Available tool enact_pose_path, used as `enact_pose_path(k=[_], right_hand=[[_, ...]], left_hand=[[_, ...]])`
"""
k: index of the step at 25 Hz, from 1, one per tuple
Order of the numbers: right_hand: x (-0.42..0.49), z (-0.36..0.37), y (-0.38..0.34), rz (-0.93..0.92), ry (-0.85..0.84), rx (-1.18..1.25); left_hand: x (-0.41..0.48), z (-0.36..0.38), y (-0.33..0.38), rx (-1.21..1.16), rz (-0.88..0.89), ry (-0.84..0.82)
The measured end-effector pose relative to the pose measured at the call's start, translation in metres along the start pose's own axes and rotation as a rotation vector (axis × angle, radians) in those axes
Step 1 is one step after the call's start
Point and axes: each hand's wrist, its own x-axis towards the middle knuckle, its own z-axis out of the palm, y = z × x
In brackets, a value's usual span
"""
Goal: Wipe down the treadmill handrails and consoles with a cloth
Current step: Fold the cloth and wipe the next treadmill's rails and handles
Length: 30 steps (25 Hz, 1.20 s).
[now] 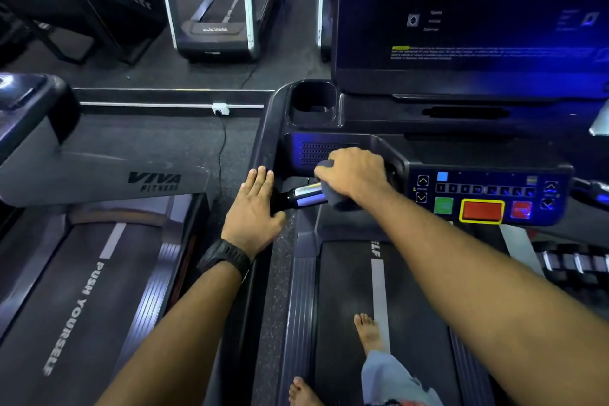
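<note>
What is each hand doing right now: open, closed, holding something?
Left hand: open, fingers straight, resting on the treadmill's side handrail.
Right hand: grips the grey cloth, pressed against the chrome grip bar.

Got a dark speckled rubber floor here, carrying the left treadmill and the right treadmill side by side. Also spotted a white socket box at the far edge, with a black cord trailing over the floor between them.
</note>
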Motion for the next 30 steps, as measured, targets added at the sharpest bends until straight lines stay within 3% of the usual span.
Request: enact_pose_path(k=[1,2,5,6,9,12,14,16,20,21,24,27,29,30], right_hand=[[0.002,-0.003,-0.004,0.061,-0.088,-0.011],[-0.002,0.005,-0.005,0.023,-0.048,-0.066],[-0.038,0.038,-0.008,-0.094,0.275,-0.156],[-0.023,0.032,-0.007,-0.147,0.198,-0.137],[0.001,0.012,-0.027,-0.027,-0.051,-0.089],[-0.031,0.037,-0.040,-0.088,0.170,-0.190],[-0.005,0.028,-0.038,-0.132,0.046,-0.102],[0.014,0.016,-0.048,-0.040,-0.121,-0.029],[-0.026,0.039,-0.064,-0.152,0.107,-0.194],[-0.013,0.038,-0.063,-0.200,0.071,-0.159],[0.018,0.024,-0.070,-0.057,-0.170,-0.017],[-0.021,0.045,-0.078,-0.130,0.072,-0.202],[-0.006,0.045,-0.074,-0.206,0.023,-0.150],[0.012,0.038,-0.073,-0.150,-0.087,-0.042]], left_hand=[[0.000,0.000,0.000,0.000,0.000,0.005],[-0.001,-0.001,0.001,0.001,-0.001,0.004],[-0.001,-0.002,0.003,-0.020,-0.008,-0.004],[0.000,-0.003,0.004,-0.029,-0.007,0.003],[0.000,-0.003,0.003,-0.036,-0.007,0.012],[-0.002,-0.004,0.003,-0.047,-0.014,-0.009],[-0.002,-0.005,0.004,-0.053,-0.014,-0.008],[-0.002,-0.005,0.005,-0.058,-0.025,-0.013],[-0.005,-0.006,0.005,-0.092,-0.028,0.001],[-0.005,-0.007,0.004,-0.101,-0.030,0.005],[-0.004,-0.007,0.004,-0.103,-0.034,-0.002],[-0.005,-0.007,0.005,-0.137,-0.033,0.012],[-0.005,-0.010,0.005,-0.162,-0.031,0.020],[-0.004,-0.011,0.005,-0.171,-0.032,0.017]])
